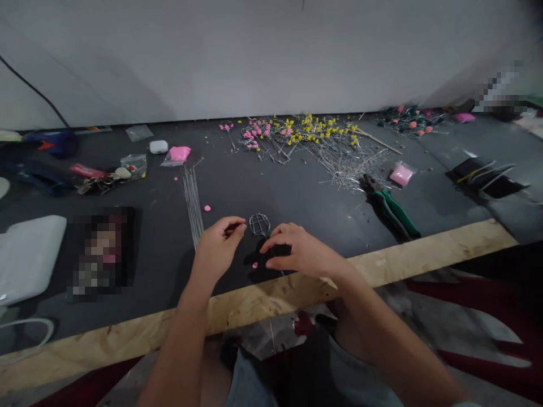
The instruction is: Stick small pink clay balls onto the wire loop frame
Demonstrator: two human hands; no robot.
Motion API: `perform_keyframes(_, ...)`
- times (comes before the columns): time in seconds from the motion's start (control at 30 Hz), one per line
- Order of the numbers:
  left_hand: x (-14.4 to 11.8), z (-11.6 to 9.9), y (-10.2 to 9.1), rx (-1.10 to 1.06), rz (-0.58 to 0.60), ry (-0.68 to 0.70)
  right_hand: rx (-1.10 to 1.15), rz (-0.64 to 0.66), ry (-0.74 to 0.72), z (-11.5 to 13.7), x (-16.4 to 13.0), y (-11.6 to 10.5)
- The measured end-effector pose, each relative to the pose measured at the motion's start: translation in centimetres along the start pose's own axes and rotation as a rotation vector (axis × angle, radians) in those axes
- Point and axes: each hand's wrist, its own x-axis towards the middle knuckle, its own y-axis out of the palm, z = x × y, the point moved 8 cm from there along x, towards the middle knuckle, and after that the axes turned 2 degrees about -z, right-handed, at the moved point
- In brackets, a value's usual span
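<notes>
A small round wire grid on a thin stem, like a tiny racket [259,224], lies on the dark table between my hands. My left hand [218,243] is just left of its round head, thumb and forefinger pinched together; whatever they may hold is too small to make out. On the other side, my right hand [299,249] has its fingers apart over the stem, which it partly hides. A pink bit of clay-like material [254,264] rests below the wire head. Another pink lump [207,208] sits behind my left hand, beside a bundle of straight wires [193,203].
Green-handled pliers [392,212] lie at right, near a pink packet [402,174]. Along the wall is a heap of wire pieces with yellow and pink tips [314,130]. Keys [95,181] and a white case [158,147] are at left. A wooden strip [271,297] edges the table.
</notes>
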Motion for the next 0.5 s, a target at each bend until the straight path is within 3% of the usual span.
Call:
perform_keyframes(0.2, -0.3, -0.8, 0.5, 0.029, 0.020, 0.036, -0.305, -0.035, 0.063, -0.3, 0.3, 3.0)
perform_keyframes(0.5, -0.1, -0.1, 0.8, -0.044, 0.028, 0.008, -0.340, -0.064, 0.043, -0.2, 0.3, 2.9)
